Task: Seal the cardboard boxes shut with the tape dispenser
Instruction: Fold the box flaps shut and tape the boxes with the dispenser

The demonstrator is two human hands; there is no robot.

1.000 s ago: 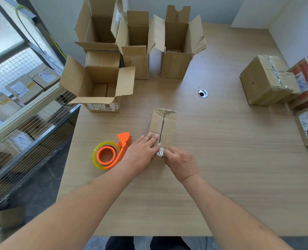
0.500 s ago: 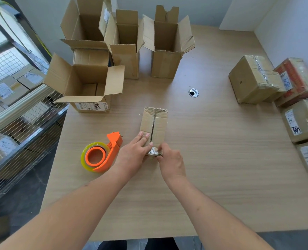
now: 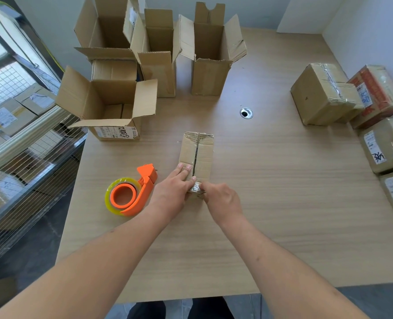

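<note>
Cardboard, most of it still unsealed, fills the upper left of the frame: an open box [image 3: 109, 107] with its flaps splayed stands at the left edge of the table [image 3: 283, 203], and three taller open boxes [image 3: 161, 54] stand behind it toward the top centre, none of them showing fresh tape across the top. Below these, at centre left, the orange tape dispenser [image 3: 131, 194] lies on its side on the table, touched by neither hand and just beside the left wrist. At the centre, the left hand [image 3: 171, 194] lies with straight fingers pressing on the near left flap of a small closed box [image 3: 196, 155], whose flaps meet along a dark, untaped centre seam. The right hand [image 3: 223, 200] works at the near end of that box, its fingertips on what looks like a shiny scrap of tape [image 3: 196, 187]; whether it pinches or merely presses is hard to tell. At the right edge sits a cluster of taped boxes [image 3: 324, 93], evidently finished. By my reading the job is partly done: the small box awaits its strip, and the open boxes remain.
</note>
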